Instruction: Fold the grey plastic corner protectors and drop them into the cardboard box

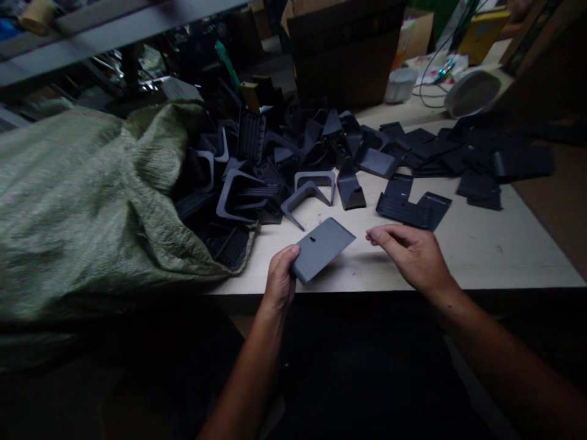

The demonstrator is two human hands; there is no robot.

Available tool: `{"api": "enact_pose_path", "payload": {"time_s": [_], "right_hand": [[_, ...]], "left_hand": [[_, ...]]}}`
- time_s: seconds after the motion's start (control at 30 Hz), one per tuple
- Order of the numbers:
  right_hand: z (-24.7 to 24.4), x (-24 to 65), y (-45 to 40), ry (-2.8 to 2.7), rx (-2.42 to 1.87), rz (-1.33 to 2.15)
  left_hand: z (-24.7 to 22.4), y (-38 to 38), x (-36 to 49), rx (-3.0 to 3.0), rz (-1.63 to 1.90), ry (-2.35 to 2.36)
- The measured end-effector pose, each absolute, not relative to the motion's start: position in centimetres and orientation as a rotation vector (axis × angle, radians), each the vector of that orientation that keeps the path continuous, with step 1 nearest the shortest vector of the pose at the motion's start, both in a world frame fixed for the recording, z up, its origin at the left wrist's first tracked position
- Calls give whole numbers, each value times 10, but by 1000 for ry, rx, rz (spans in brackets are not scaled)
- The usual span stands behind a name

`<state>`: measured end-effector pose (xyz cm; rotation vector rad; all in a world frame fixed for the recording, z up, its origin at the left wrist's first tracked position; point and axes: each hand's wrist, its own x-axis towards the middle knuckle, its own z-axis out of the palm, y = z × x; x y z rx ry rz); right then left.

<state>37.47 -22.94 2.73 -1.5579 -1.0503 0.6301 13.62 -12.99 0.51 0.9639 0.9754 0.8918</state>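
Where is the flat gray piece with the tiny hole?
In the head view, the flat gray plastic piece is in the left hand, at the front of the table, near the pile of dark plastic pieces, with the right hand open beside it.

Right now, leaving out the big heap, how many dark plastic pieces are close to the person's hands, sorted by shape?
Flat slotted plate, held in the left hand: 1
Angle pieces on the table just ahead: 3
Ribbed plates further right: 2
Total: 6
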Motion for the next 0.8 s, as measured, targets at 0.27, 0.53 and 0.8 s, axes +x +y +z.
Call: {"api": "enact_pose_path", "payload": {"time_s": [0.27, 0.53, 0.8], "right_hand": [[21, 329, -230, -707, -1133, 1503], [16, 320, -242, -1470, -1310, 1178], [8, 315, -244, -1109, -1172, 1200]], "left_hand": [[10, -146, 134, 1237, 718, 825], [23, -133, 150, 738, 544, 695], [32, -149, 185, 714, 791, 735]]}}
